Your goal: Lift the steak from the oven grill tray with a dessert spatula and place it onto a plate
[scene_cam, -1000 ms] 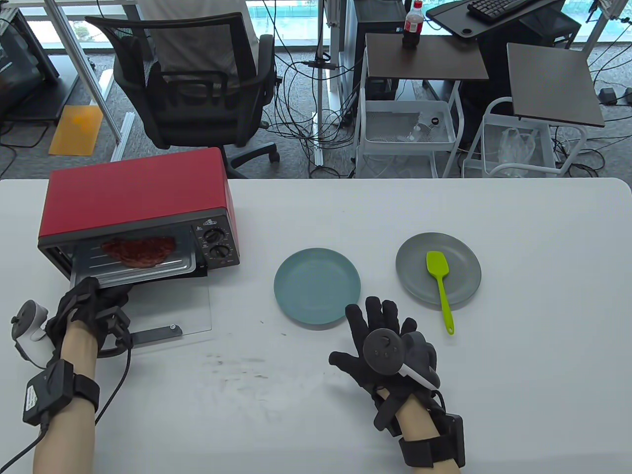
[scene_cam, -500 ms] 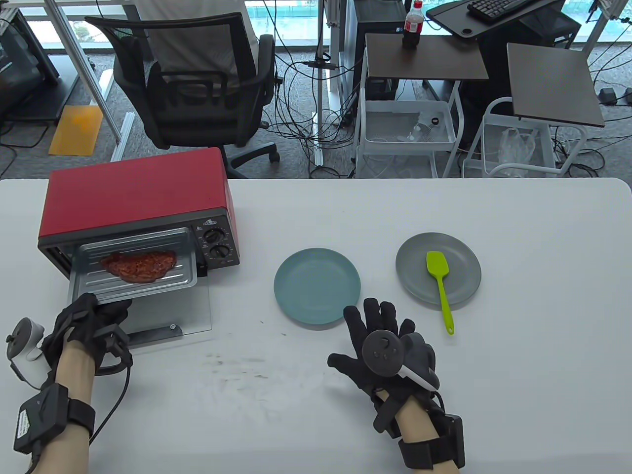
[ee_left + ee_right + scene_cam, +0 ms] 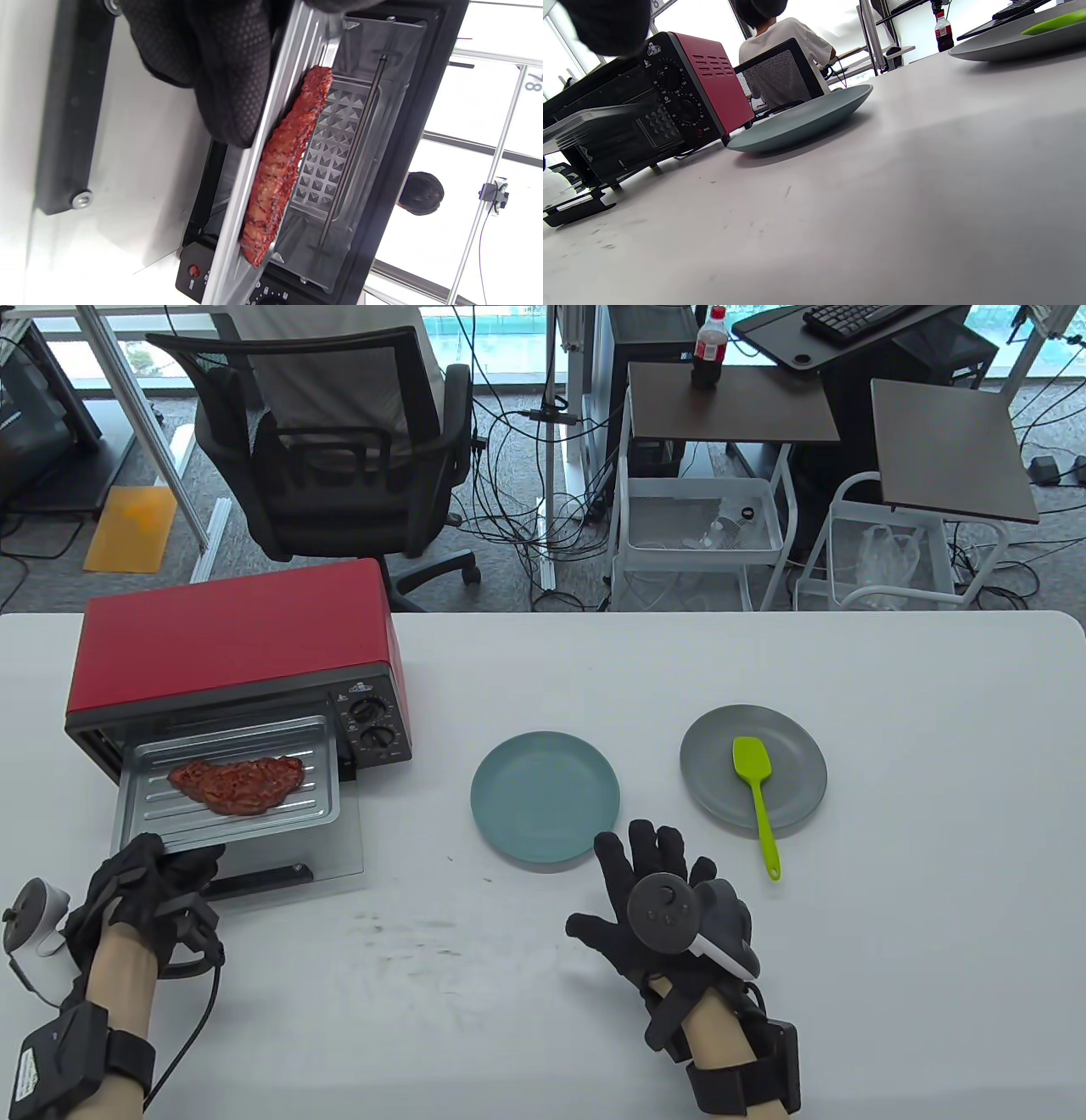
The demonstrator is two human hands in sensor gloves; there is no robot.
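Left hand point(image 3: 148, 874) grips the grill tray point(image 3: 144, 814) rim, exposing the steak point(image 3: 237, 783) for scooping; right hand point(image 3: 653, 891) rests flat, fingers spread, on the table point(image 3: 891, 916) beside the spatula point(image 3: 758, 793).

Bright daylight, blown-out windows in wrist views, soft shadows, sharp table view

Your table view looks down from above the near edge, facing across the white table point(image 3: 848, 899) toward the office beyond. Your left wrist view sits turned on its side, close against the grill tray point(image 3: 254, 169) and staring into the red oven point(image 3: 229, 645) — both views share it. Your right wrist view skims low over the tabletop, facing the teal plate point(image 3: 797, 118) and oven.
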